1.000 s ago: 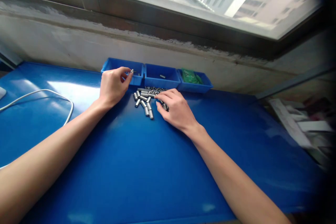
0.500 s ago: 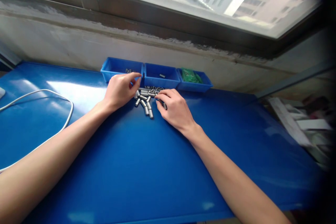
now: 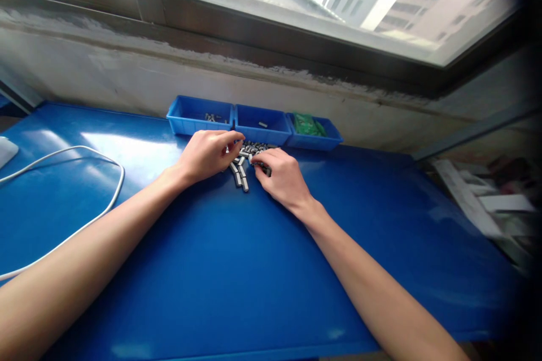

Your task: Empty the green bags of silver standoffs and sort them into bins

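Observation:
A pile of small silver-and-black metal pieces [image 3: 244,183] lies on the blue table in front of the bins. My left hand [image 3: 207,152] hovers at the pile's left side, thumb and forefinger curved but apart, with nothing visible held; its other fingers are mostly hidden. On the right edge of the pile, my right hand [image 3: 284,177] has its fingers curled over dark metal pieces [image 3: 266,170], which show between thumb and fingers. Both hands cover part of the pile.
Behind the pile stand three joined blue bins: a left bin [image 3: 182,122] with small metal parts, a middle bin [image 3: 275,134] with one piece, and a right bin holding green packets [image 3: 308,124]. A white cable [image 3: 121,180] crosses the table's left side. A window rises behind.
My left hand has moved right and slightly down, from in front of the left bin to over the pile, covering more pieces. My right hand has barely moved.

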